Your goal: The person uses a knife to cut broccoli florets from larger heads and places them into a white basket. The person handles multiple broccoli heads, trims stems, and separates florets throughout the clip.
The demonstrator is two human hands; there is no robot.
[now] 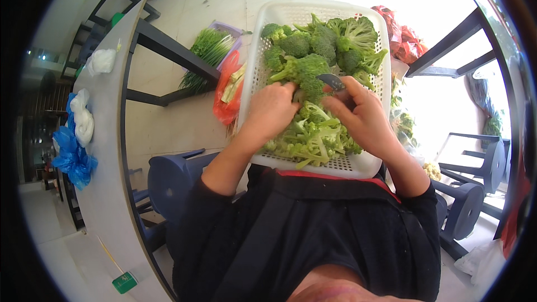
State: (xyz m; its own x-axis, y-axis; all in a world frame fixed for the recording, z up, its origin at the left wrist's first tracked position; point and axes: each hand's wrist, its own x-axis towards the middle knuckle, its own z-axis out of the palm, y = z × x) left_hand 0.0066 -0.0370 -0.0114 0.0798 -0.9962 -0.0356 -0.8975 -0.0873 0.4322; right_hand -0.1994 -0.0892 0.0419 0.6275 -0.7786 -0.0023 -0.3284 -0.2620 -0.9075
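Observation:
A white perforated plastic basket (251, 71) lies before me. Large broccoli heads (295, 44) fill its far half, and cut broccoli florets (321, 136) are heaped in the near half. My right hand (356, 109) holds a small dark-bladed knife (331, 80), its blade against a broccoli head (312, 73) in the middle of the basket. My left hand (275, 107) is at the near left side of that head, fingers curled; its fingertips are partly hidden among the broccoli, and whether they grip a piece cannot be told.
Left of the basket are an orange plastic bag (222, 102) and a lilac crate (235, 33) of green onions. A table (107, 134) with plastic bags stands farther left. Blue plastic stools (168, 184) flank me. Red bags (409, 46) lie on the floor at right, near another table's legs (449, 42).

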